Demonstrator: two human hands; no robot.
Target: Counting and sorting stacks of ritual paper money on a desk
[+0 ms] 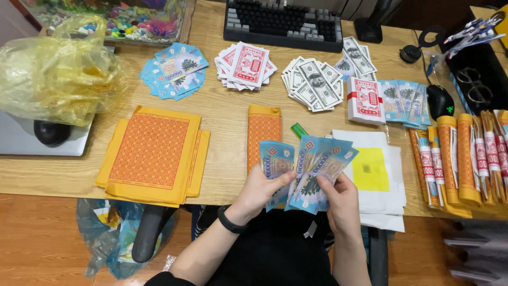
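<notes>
While both hands gripped blue notes (309,172) above the desk edge (53,182), left hand (259,193) and right hand (338,204) closed round them, sorted piles (174,71) lay behind; the remaining count seemed unclear.

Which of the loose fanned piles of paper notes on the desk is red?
The middle pile, just below the keyboard. The pile to its left is blue, and the one to its right is grey-green and white.

Glossy paper notes (309,172); wood-grain desk (222,116), likely laminate; crinkly plastic bag (55,69).
</notes>
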